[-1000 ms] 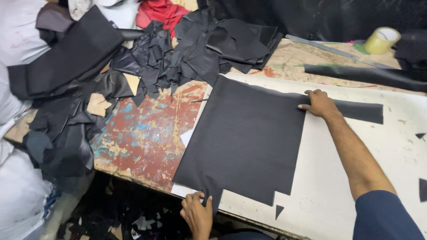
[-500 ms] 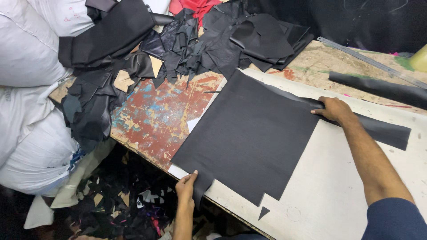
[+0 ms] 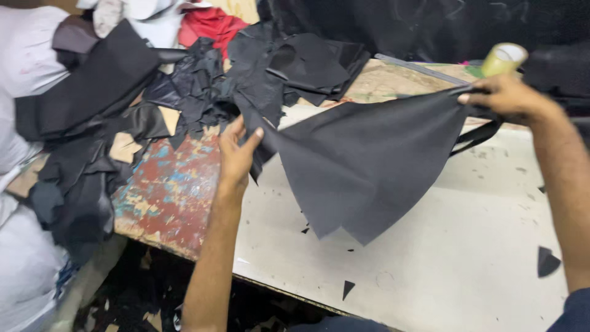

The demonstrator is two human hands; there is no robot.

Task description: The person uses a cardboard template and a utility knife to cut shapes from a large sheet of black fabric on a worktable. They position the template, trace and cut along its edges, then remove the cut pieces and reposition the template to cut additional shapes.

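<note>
Here each hand, left hand (image 3: pixel 236 154) and right hand (image 3: pixel 501 95), pinches the black sheet (image 3: pixel 369 160) aloft.

packages: none | labels: none legible | signs: none | screens: none | view: head camera over the surface (image 3: pixel 430 246)

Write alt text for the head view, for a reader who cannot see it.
Two bare hands, left hand and right hand, hold a large black sheet lifted above a white tabletop. A heap of black scraps lies behind, and a tape roll stands at the far right.
</note>
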